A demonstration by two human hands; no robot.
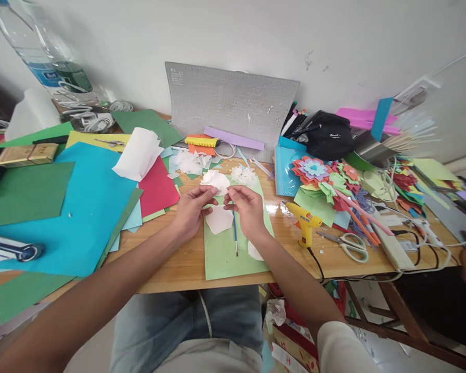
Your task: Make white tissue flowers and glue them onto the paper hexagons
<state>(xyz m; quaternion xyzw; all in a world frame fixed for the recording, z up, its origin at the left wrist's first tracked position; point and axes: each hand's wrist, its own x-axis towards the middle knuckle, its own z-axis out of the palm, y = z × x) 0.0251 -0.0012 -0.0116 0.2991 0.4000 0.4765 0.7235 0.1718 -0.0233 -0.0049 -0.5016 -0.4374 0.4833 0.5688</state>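
Wooden, the bench (166, 267) is strewn wide with coloured paper, and across its middle a light-green sheet (221, 259) is laid. Over that sheet's far half the left hand (194, 210) and right hand (250, 210) are held close together, fingertips seemingly closed on a white paper piece (218, 180) pinched between them. Thin stuff, this: a crease or tear could be caused by too hard a tug! And just beside the right hand, the slim blue paintbrush (235, 233) could be rolled aside by one careless knock.

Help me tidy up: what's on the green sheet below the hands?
A slim blue brush and white paper pieces. The right hand and forearm cover part of the sheet; anything beneath is hidden.
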